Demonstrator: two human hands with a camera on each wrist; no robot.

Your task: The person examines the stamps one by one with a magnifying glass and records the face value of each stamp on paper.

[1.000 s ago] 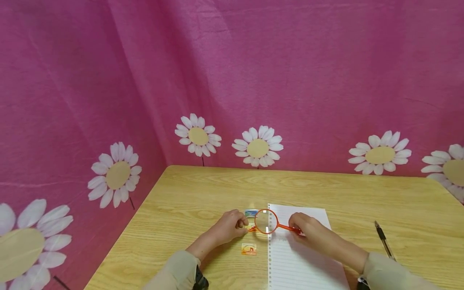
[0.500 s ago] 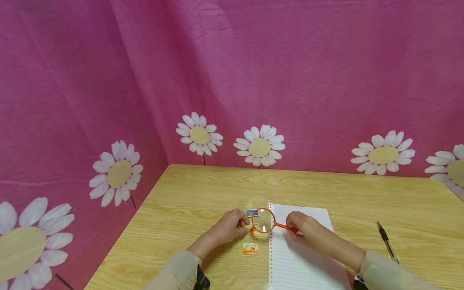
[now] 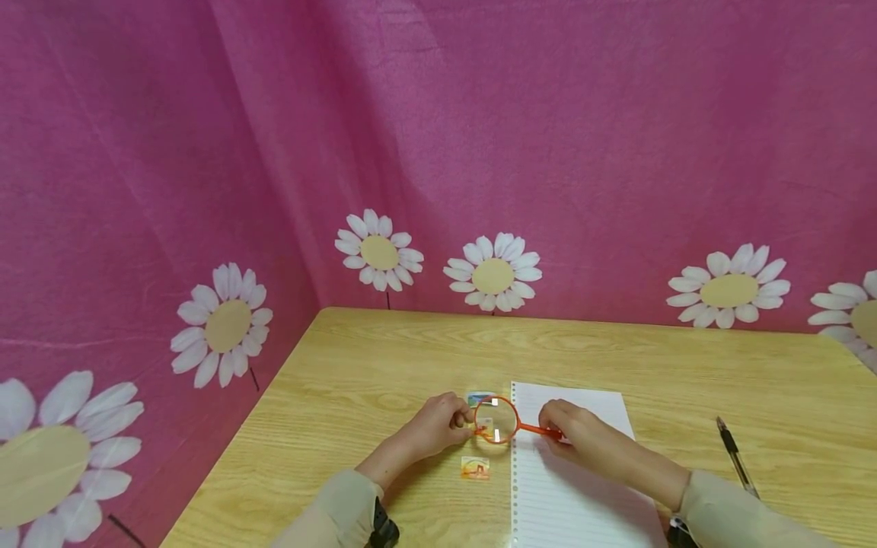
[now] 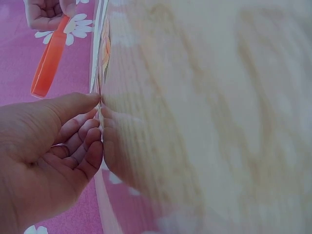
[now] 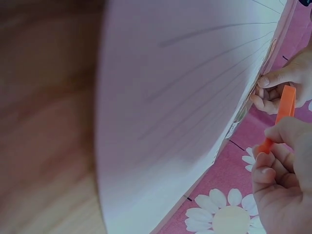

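Note:
A magnifying glass [image 3: 505, 423] with an orange rim and handle is pinched at its handle by my right hand [image 3: 578, 438]. Its lens hangs over the middle one of three small picture stamps, the middle stamp [image 3: 483, 428] showing through the glass. My left hand [image 3: 435, 425] has thumb and finger at this stamp's left edge and appears to pinch it against the tabletop; its other fingers are curled. Above lies a blue-green stamp [image 3: 478, 398]; below, an orange and yellow stamp [image 3: 475, 468]. In the left wrist view the magnifying glass [image 4: 48, 63] stays raised off the table.
Lined paper [image 3: 582, 502] with punched holes lies under my right forearm, just right of the stamps. A black pen [image 3: 736, 457] rests farther right on the wooden table [image 3: 384, 358]. A pink curtain [image 3: 582, 137] with white daisies hangs behind and along the left.
The magnifying glass has shifted a little left with my right hand, its lens now over the middle stamp. My left hand has stayed at the stamp's edge.

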